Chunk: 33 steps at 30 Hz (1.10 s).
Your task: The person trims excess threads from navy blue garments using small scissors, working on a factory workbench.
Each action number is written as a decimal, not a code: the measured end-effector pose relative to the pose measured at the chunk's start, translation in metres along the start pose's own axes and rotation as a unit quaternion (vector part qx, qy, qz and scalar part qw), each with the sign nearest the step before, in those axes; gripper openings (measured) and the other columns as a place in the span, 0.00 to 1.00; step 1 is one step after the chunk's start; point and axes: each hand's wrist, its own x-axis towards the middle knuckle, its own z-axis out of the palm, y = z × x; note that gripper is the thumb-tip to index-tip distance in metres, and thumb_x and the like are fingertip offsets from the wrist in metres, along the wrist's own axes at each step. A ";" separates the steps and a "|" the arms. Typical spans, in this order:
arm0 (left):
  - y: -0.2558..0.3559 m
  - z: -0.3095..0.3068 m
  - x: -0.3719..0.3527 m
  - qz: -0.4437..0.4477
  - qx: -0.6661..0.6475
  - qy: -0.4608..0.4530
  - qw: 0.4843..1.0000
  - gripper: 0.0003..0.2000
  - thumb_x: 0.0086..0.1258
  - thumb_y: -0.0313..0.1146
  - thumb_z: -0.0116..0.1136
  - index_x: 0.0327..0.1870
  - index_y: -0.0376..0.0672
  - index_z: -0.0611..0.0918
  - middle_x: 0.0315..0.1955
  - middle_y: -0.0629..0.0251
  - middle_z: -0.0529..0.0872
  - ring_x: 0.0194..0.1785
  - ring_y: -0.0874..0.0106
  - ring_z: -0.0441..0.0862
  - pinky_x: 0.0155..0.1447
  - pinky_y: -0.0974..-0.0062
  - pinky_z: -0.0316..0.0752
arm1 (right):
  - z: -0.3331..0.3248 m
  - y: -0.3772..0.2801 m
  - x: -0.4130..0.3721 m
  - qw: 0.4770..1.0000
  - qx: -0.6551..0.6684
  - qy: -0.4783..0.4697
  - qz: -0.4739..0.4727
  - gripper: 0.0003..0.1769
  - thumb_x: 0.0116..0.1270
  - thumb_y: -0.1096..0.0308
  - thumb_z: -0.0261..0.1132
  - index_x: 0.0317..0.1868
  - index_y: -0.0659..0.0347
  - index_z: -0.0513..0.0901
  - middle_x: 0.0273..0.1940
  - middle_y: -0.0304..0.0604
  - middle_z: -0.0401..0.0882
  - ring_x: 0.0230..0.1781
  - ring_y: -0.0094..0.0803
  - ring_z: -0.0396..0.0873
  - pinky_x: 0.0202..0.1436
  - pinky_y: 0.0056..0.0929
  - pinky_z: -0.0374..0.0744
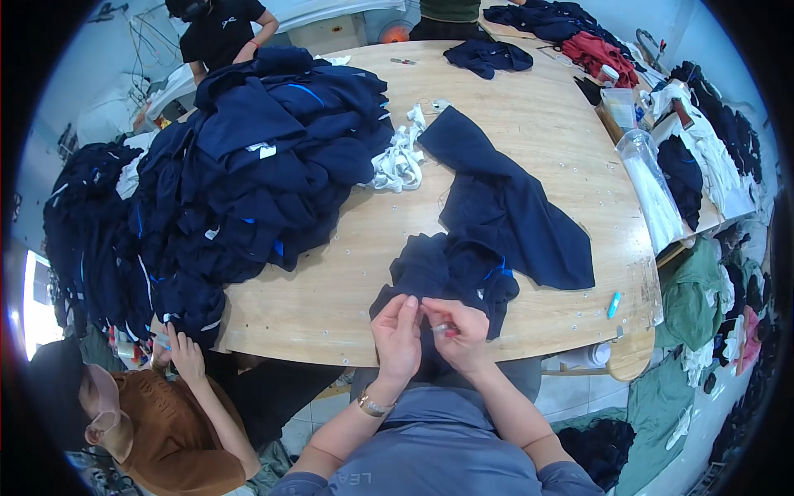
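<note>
A dark navy garment [496, 215] with blue trim lies spread on the wooden table [546, 140], its near end bunched at the table's front edge. My left hand [397, 335] pinches the bunched navy fabric at that edge. My right hand [460, 332] is closed on a small slim tool with a reddish tip, held against the same spot on the fabric. Both hands touch each other at the fingertips. What kind of tool it is I cannot make out.
A tall heap of navy garments [265, 157] fills the table's left side, with white strips [399, 161] beside it. A person in brown [169, 430] sits at the lower left; another in black [219, 33] stands at the far end. A clear bottle [649, 186] and a blue marker [613, 304] lie at the right.
</note>
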 end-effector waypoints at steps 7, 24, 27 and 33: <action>0.001 0.006 -0.003 -0.024 -0.013 0.004 1.000 0.05 0.73 0.26 0.51 0.41 0.38 0.80 0.38 0.66 0.83 0.41 0.79 0.80 0.50 0.77 0.75 | -0.012 -0.013 -0.005 1.000 -0.004 0.016 -0.004 0.07 0.56 0.81 0.67 0.35 0.64 0.81 0.25 0.40 0.81 0.16 0.25 0.75 0.21 0.20 0.72; 0.012 0.004 0.006 0.025 -0.023 -0.002 0.999 0.07 0.75 0.27 0.47 0.43 0.35 0.78 0.40 0.63 0.82 0.43 0.76 0.79 0.52 0.77 0.74 | -0.012 0.006 -0.010 0.987 -0.092 -0.074 0.113 0.15 0.58 0.62 0.71 0.29 0.63 0.75 0.23 0.42 0.72 0.19 0.36 0.73 0.21 0.30 0.69; 0.010 0.003 0.005 0.029 -0.023 0.000 0.999 0.06 0.75 0.26 0.48 0.42 0.36 0.78 0.40 0.64 0.82 0.43 0.77 0.79 0.51 0.78 0.74 | -0.012 0.004 -0.008 0.987 -0.117 -0.074 0.078 0.15 0.57 0.62 0.72 0.28 0.62 0.75 0.23 0.41 0.73 0.18 0.34 0.74 0.20 0.29 0.69; 0.005 -0.003 0.004 0.049 0.005 -0.020 0.999 0.07 0.75 0.28 0.47 0.44 0.36 0.78 0.39 0.63 0.83 0.42 0.78 0.80 0.51 0.77 0.76 | -0.012 0.004 -0.005 0.987 -0.128 -0.077 0.061 0.15 0.56 0.61 0.72 0.27 0.61 0.75 0.23 0.40 0.73 0.18 0.33 0.74 0.19 0.29 0.69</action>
